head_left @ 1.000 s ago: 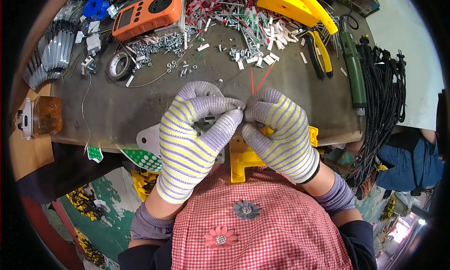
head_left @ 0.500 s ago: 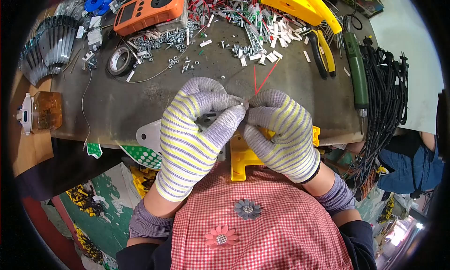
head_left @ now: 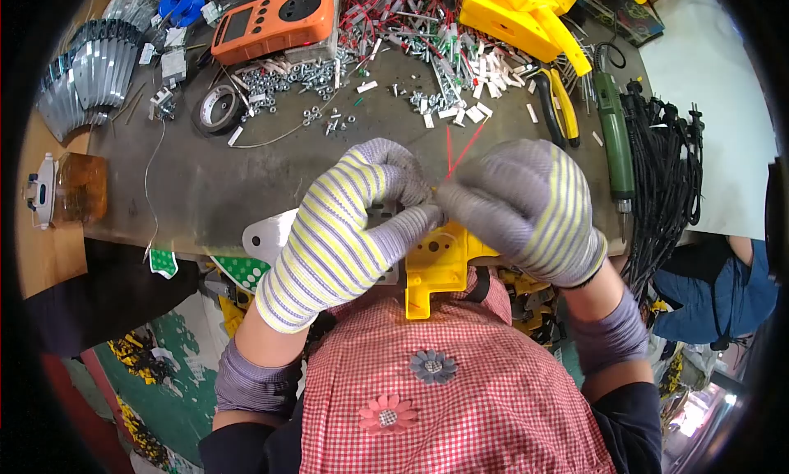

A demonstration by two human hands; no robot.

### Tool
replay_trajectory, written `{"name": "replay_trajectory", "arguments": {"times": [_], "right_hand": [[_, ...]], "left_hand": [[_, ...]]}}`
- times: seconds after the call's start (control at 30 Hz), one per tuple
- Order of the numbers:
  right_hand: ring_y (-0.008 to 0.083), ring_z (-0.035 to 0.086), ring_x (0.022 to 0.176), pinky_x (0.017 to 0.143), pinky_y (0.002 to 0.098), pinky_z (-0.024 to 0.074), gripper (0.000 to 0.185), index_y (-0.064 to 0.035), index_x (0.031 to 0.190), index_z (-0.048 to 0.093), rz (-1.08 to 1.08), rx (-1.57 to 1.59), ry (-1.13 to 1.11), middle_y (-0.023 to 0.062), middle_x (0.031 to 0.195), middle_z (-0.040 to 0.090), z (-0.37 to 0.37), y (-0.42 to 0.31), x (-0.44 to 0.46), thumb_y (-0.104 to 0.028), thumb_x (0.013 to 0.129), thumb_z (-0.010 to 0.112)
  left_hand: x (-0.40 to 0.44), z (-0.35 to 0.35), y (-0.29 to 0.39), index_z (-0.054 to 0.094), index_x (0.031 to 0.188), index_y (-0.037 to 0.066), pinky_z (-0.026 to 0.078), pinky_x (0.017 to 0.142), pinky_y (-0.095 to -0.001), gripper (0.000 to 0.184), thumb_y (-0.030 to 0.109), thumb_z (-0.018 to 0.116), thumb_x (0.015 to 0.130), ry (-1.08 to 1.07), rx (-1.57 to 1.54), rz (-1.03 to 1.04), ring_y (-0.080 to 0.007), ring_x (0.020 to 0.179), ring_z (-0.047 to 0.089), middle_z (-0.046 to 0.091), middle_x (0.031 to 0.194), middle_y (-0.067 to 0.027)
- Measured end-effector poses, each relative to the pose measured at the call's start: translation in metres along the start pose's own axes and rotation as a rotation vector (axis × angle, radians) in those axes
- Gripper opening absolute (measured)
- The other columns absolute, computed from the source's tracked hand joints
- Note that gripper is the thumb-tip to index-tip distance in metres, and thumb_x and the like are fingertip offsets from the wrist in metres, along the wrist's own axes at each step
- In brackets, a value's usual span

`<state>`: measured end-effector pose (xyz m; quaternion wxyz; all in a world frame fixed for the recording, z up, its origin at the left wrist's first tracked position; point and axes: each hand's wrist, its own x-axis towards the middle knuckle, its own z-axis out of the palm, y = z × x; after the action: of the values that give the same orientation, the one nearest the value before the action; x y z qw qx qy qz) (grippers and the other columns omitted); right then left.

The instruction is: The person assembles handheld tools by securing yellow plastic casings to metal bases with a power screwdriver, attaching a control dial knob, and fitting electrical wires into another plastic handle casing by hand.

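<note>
In gloves striped yellow and grey, both hands meet above the front edge of the bench. My left hand pinches thumb against forefinger beside the lower end of two thin red wires, which spread upward in a V. My right hand is curled and blurred, its fingertips pressed together at the same spot; any small part there is hidden. Below them a yellow plastic housing lies at the bench edge, near my waist. A grey metal plate with holes lies partly under my left hand.
Loose nuts and screws, white sleeves and an orange meter lie at the back. Pliers, a green electric screwdriver and black cables are on the right. Black tape and an amber container sit left.
My right hand has turned and shifted right and slightly up, blurring with motion. My left hand has moved slightly, still pinched. More of the yellow housing now shows between them.
</note>
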<state>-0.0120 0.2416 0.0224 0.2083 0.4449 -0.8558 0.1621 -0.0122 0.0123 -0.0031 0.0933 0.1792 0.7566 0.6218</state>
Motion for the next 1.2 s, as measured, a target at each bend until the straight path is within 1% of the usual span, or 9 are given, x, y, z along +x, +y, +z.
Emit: {"name": "replay_trajectory", "arguments": {"times": [0.17,0.3,0.37,0.47,0.63,0.7,1.0,1.07,1.2], "right_hand": [[0.0215,0.061,0.068,0.053,0.0369,0.0471,0.02,-0.0127,0.092,0.068,-0.069,-0.028,-0.237,0.0017,0.075,0.056,-0.015,0.002,0.019,-0.025,0.077,0.068],[0.0159,0.056,0.056,0.052,0.0306,0.046,0.019,-0.0066,0.092,0.067,1.031,0.985,-0.629,0.0046,0.072,0.056,-0.015,-0.006,0.018,-0.024,0.085,0.068],[0.0133,0.058,0.059,0.053,0.0279,0.047,0.023,-0.003,0.097,0.067,0.777,1.158,-0.523,0.0063,0.072,0.06,-0.003,0.005,-0.007,-0.024,0.088,0.068],[0.0181,0.064,0.065,0.057,0.0295,0.0496,0.022,-0.0036,0.1,0.067,1.319,1.466,-0.611,0.0082,0.082,0.064,-0.025,-0.002,0.014,-0.022,0.089,0.071],[0.0294,0.067,0.079,0.065,0.0392,0.053,0.032,-0.0103,0.105,0.068,0.184,0.154,-0.239,0.0089,0.092,0.066,-0.017,-0.005,0.003,-0.034,0.084,0.073],[0.0287,0.067,0.078,0.065,0.0409,0.0535,0.033,-0.0096,0.105,0.067,0.039,0.027,-0.298,0.0072,0.09,0.065,-0.02,-0.006,0.005,-0.032,0.081,0.074],[0.0223,0.061,0.055,0.048,0.0314,0.047,0.018,-0.0052,0.097,0.069,1.32,1.34,-0.565,0.0085,0.075,0.064,-0.028,-0.009,0.023,-0.021,0.087,0.071],[0.0268,0.062,0.057,0.052,0.0354,0.049,0.018,-0.0058,0.097,0.069,0.634,0.588,-0.329,0.0096,0.076,0.065,-0.015,-0.006,0.012,-0.02,0.087,0.07],[0.0339,0.063,0.062,0.059,0.0418,0.0515,0.013,-0.0075,0.093,0.069,0.228,0.177,-0.214,0.0115,0.073,0.065,-0.008,-0.008,0.008,-0.02,0.088,0.067]], "left_hand": [[-0.006,0.01,0.0,0.072,0.08,0.009,0.046,0.088,-0.0451,0.019,0.019,0.082,0.066,0.154,0.374,0.262,-0.0299,0.095,0.061,0.063,0.098,-0.0079],[-0.009,0.015,0.003,0.069,0.076,0.012,0.043,0.081,-0.0448,0.023,0.013,0.082,0.057,0.187,0.643,0.511,-0.0263,0.081,0.056,0.058,0.086,-0.0022],[-0.01,0.017,0.001,0.069,0.076,0.013,0.043,0.081,-0.0451,0.022,0.013,0.082,0.058,0.223,0.638,0.565,-0.0263,0.081,0.057,0.058,0.085,-0.0025],[-0.007,0.012,-0.002,0.071,0.076,0.012,0.043,0.081,-0.0437,0.02,0.013,0.081,0.058,0.204,0.504,0.475,-0.027,0.083,0.058,0.059,0.086,-0.0041],[-0.007,0.01,-0.005,0.072,0.075,0.007,0.046,0.081,-0.0394,0.022,0.011,0.082,0.057,0.218,0.469,0.381,-0.0284,0.091,0.059,0.059,0.092,-0.0084],[-0.007,0.01,-0.004,0.072,0.076,0.006,0.046,0.081,-0.0382,0.022,0.01,0.081,0.057,0.197,0.454,0.39,-0.0288,0.092,0.059,0.06,0.094,-0.0086],[-0.008,0.01,-0.006,0.072,0.078,0.01,0.044,0.081,-0.0423,0.018,0.012,0.081,0.062,0.219,0.443,0.393,-0.0285,0.088,0.058,0.06,0.091,-0.0069],[-0.005,0.012,-0.01,0.071,0.078,0.013,0.042,0.078,-0.045,0.018,0.018,0.08,0.062,0.258,0.4,0.417,-0.0286,0.085,0.058,0.06,0.088,-0.0059],[-0.005,0.011,-0.002,0.071,0.077,0.009,0.044,0.082,-0.0419,0.019,0.008,0.08,0.06,0.191,0.442,0.37,-0.0289,0.089,0.058,0.06,0.089,-0.0073]]}}
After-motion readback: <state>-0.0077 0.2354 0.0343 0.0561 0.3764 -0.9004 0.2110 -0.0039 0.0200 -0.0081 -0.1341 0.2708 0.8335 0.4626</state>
